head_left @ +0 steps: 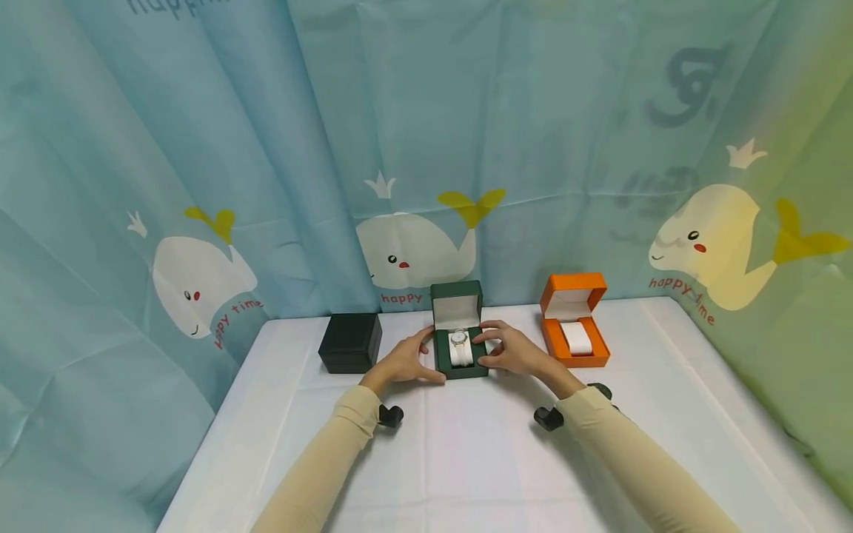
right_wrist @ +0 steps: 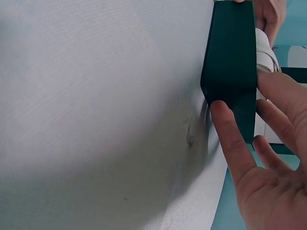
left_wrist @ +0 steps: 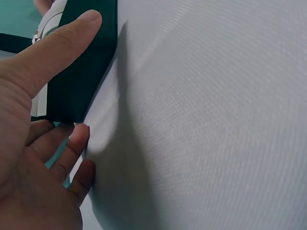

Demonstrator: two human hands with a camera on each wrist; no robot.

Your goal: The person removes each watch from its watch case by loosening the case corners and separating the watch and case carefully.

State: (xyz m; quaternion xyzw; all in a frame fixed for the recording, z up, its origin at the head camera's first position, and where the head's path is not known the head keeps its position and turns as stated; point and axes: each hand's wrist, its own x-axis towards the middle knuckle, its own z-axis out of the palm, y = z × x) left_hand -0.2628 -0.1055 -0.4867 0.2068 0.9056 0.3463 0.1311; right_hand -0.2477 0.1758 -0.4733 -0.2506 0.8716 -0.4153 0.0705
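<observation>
On the table (head_left: 480,466), the green box (head_left: 466,373) and its watch (head_left: 460,339) are flanked by the left hand (head_left: 401,361), fingers spread, and right hand (head_left: 514,351), fingers loosely bent, neither clasped.

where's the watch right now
In the head view, the watch sits near the middle, inside the open green box, between the left hand and the right hand.

A person's left hand (head_left: 405,361) and right hand (head_left: 512,351) frame an open green box (head_left: 464,372) near the middle of the white table's (head_left: 466,474) far edge; inside, a watch (head_left: 459,338) circles a pale cushion (head_left: 455,356). Toward the far left corner stands a closed black box (head_left: 349,342); toward the far right, an open orange box (head_left: 588,362).
</observation>
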